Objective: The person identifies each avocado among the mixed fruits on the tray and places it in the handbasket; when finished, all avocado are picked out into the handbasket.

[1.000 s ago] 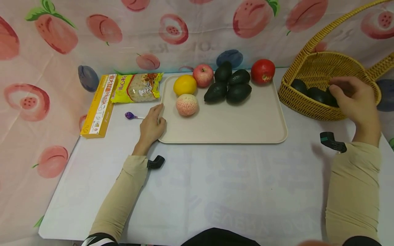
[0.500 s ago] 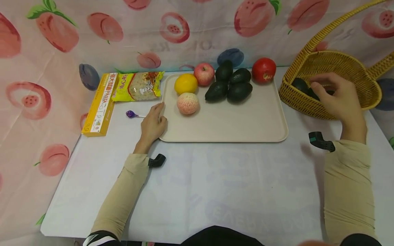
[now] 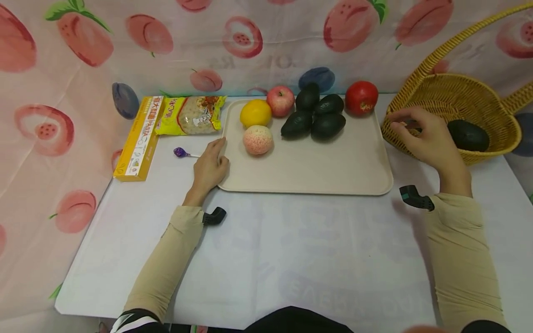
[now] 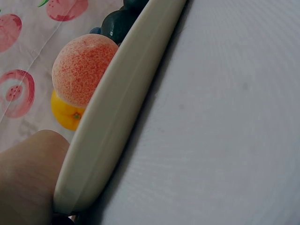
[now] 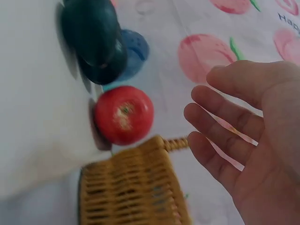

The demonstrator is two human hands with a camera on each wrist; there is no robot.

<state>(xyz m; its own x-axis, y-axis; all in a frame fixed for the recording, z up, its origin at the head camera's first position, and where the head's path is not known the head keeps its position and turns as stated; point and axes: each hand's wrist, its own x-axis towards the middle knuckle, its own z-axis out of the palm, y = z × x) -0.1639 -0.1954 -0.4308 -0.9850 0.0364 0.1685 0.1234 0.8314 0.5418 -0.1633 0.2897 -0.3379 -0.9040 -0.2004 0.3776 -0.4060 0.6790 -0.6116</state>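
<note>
My right hand hovers over the left part of the wicker basket, fingers loosely bent. In the right wrist view the fingers are spread with nothing between them. A dark green avocado lies in the basket, right of the hand; the hand hides part of the basket's inside. At the beige tray's left edge rests my left hand, its fingers along the rim. On the tray sit several avocados, a lemon, an apple, a speckled pink round fruit and a red round fruit.
A yellow pasta box and a yellow noodle packet lie left of the tray. Between them and my left hand is a purple lollipop. The basket's tall handle arches above it. A fruit-printed cloth hangs behind the table.
My right hand has moved left across the basket, from over its right side to its left rim, uncovering an avocado there. My left hand stays at the tray's edge.
</note>
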